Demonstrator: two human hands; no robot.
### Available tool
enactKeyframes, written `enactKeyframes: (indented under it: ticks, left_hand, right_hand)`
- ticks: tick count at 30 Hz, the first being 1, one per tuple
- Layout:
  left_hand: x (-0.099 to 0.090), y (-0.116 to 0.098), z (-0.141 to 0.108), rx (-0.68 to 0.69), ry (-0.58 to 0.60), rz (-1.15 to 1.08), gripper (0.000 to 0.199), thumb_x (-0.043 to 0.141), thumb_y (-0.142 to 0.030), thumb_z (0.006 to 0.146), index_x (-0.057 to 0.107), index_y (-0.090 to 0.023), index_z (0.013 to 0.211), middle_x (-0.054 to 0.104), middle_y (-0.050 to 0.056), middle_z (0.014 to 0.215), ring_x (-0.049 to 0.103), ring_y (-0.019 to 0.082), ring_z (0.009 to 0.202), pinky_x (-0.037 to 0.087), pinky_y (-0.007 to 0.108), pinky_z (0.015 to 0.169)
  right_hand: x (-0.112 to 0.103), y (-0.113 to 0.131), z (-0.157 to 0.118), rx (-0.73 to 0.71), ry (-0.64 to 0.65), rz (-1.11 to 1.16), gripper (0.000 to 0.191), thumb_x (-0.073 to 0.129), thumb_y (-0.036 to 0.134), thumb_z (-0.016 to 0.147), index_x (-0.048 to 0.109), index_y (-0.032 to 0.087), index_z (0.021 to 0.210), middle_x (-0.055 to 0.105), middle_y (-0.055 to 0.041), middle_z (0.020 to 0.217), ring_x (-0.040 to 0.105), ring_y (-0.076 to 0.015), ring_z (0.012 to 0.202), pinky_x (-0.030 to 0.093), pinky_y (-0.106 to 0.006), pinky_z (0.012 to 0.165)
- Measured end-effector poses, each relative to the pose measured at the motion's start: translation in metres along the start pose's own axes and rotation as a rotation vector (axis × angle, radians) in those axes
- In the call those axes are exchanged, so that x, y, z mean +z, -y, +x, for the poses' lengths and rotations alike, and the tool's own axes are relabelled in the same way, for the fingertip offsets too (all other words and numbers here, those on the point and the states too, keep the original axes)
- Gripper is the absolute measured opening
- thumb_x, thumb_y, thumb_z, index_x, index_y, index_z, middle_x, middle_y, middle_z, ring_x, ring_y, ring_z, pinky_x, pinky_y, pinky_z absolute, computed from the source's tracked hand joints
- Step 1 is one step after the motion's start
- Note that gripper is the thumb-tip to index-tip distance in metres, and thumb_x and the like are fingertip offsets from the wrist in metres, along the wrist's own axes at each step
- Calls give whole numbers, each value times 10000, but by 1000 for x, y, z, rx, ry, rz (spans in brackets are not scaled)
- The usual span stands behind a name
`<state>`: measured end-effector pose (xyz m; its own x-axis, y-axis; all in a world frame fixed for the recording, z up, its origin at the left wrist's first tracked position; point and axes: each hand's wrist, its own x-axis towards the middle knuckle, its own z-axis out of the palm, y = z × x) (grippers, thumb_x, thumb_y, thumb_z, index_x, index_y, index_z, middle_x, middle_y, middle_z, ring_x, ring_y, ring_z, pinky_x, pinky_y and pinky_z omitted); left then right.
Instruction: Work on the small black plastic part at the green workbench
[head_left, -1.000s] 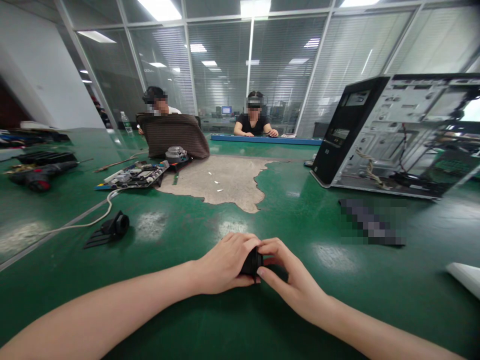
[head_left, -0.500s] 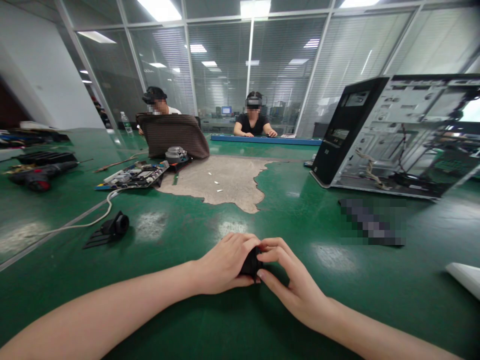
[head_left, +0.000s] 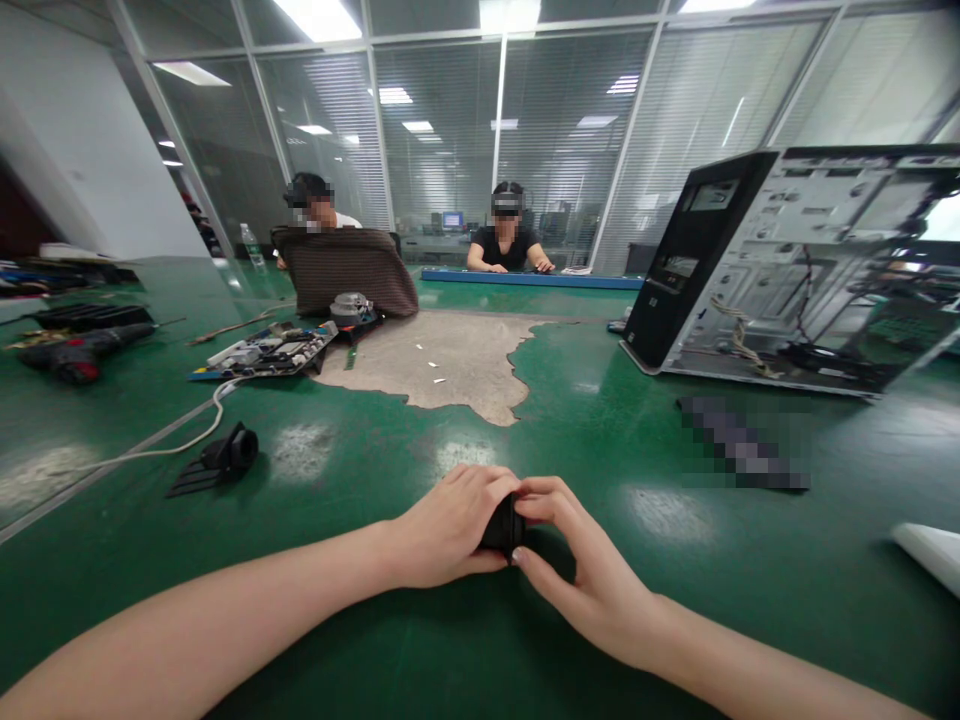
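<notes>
A small black rounded part (head_left: 498,526) is between my hands, just above or on the green tabletop. My left hand (head_left: 456,530) wraps round it from the left, with the thumb underside along the near edge. From the right, my right hand (head_left: 577,560) grips the part's raised rim with thumb below and fingertips above. Both palms hide much of the part, so I cannot make out its exact kind. To the left lies another black piece (head_left: 238,450), with a round ring and flat prongs.
A circuit board (head_left: 270,350) and a white cable (head_left: 210,425) lie at left, beyond them a dark power tool (head_left: 90,348). An opened computer case (head_left: 780,280) stands at right, near a dark blurred strip (head_left: 739,445). Two people sit across the table.
My right fingers and thumb have shifted slightly on the black part's rim, the thumb a little lower. My left hand stays in place.
</notes>
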<state>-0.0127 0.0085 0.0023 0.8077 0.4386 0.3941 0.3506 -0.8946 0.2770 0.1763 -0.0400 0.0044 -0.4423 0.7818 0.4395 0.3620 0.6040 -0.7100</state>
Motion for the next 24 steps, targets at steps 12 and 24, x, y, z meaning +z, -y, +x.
enactKeyframes:
  ticks: [12, 24]
  left_hand:
    - [-3, -3, 3, -30, 24, 18, 639, 652, -256, 721, 236, -176, 1199, 449, 135, 1184, 458, 266, 1043, 382, 420, 875]
    - [0, -1, 2, -20, 2, -6, 616, 621, -306, 762, 225, -187, 1219, 455, 122, 1189, 450, 254, 1063, 373, 405, 887]
  right_hand:
    - [4, -3, 3, 116, 7, 63, 304, 469, 115, 820, 413, 214, 1102, 513, -58, 1022, 532, -176, 933, 487, -357, 830]
    - [1, -2, 3, 52, -44, 51, 204, 486, 122, 814, 457, 225, 987, 477, -51, 1037, 507, -177, 971, 469, -356, 834]
